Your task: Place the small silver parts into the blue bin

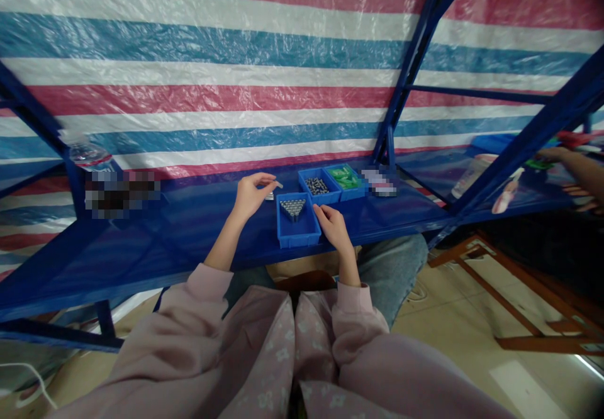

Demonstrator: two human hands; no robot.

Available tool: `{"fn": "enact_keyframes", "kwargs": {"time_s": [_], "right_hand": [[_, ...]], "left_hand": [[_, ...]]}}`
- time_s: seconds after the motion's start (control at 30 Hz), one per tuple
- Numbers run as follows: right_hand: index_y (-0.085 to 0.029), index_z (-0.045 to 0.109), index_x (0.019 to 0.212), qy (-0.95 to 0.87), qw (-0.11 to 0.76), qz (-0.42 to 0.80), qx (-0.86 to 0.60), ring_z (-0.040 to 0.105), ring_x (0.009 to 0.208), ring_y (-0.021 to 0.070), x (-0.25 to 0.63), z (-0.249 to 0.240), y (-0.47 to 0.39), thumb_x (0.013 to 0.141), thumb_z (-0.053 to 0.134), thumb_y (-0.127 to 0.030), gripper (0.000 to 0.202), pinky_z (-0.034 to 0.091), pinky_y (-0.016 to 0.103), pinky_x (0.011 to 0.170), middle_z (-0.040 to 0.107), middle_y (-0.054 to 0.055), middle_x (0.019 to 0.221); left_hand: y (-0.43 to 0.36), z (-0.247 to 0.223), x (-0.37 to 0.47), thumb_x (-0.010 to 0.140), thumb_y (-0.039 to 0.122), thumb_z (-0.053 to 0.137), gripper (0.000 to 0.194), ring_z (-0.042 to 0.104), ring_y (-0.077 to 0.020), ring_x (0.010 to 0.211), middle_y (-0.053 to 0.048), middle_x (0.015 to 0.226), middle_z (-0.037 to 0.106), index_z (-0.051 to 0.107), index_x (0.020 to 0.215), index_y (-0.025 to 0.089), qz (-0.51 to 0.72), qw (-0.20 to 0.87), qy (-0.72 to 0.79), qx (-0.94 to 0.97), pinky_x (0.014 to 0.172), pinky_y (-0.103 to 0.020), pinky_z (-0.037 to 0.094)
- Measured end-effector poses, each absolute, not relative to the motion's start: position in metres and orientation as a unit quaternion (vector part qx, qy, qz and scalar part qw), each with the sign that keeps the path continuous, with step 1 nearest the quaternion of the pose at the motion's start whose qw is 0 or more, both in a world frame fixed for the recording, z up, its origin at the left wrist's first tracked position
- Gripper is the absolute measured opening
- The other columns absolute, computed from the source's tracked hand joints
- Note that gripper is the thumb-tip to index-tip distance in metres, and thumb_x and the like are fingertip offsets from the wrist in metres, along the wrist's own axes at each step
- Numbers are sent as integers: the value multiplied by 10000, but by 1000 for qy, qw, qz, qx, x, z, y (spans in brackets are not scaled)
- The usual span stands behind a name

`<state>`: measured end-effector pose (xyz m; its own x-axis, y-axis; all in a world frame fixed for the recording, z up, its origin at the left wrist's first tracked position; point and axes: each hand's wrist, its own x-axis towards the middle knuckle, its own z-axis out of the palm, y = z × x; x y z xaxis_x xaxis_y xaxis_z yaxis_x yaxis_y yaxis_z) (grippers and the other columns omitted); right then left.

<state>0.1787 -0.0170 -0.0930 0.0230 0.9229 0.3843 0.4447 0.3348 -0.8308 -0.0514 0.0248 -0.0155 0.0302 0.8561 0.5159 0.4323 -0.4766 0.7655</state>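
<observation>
Your left hand (250,194) has its fingers pinched shut on a small silvery metal pin (277,184), its long axis pointing toward 3 o'clock. The near blue plastic tray (298,233) of stacked silvery pins lies at 4 o'clock from it. Your right hand (333,225) rests loosely curled, holding nothing, touching that tray's right wall, so it is nearer.
</observation>
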Motion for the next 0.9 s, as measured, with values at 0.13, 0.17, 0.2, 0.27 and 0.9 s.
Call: {"fn": "enact_keyframes", "kwargs": {"time_s": [0.13,0.17,0.2,0.27,0.9], "right_hand": [[-203,375,590,-655,490,243,-522,373,558,115,179,-94,-16,880,411,-604,497,267,247,540,379,-39,546],[-203,377,591,-656,489,242,-522,371,556,114,179,-94,-16,880,411,-606,496,266,247,539,380,-39,545],[-203,378,591,-656,488,242,-522,369,555,114,179,-94,-16,879,412,-605,496,266,248,538,379,-40,544],[-204,373,589,-657,487,243,-522,364,552,113,179,-94,-17,879,415,-602,494,266,248,537,374,-41,542],[-201,366,595,-654,491,247,-520,365,554,110,178,-93,-18,886,421,-580,480,264,250,543,374,-42,547]], "left_hand": [[-2,5,-29,758,346,640,204,681,-207,831,-36,859,744,732,847,188,352,210,418,810,806,-320,524],[-6,6,-26,764,335,633,189,680,-203,827,-30,859,744,735,840,196,321,206,410,829,801,-314,519],[-9,5,-23,770,318,626,175,678,-199,820,-27,857,744,738,838,202,292,197,402,845,796,-308,512],[-11,0,-19,782,272,612,151,674,-193,809,-27,851,742,741,828,207,251,161,393,870,792,-304,494],[-11,-24,-7,739,170,593,129,562,-225,977,-35,940,630,605,862,205,131,-9,421,898,892,-370,349]]}}
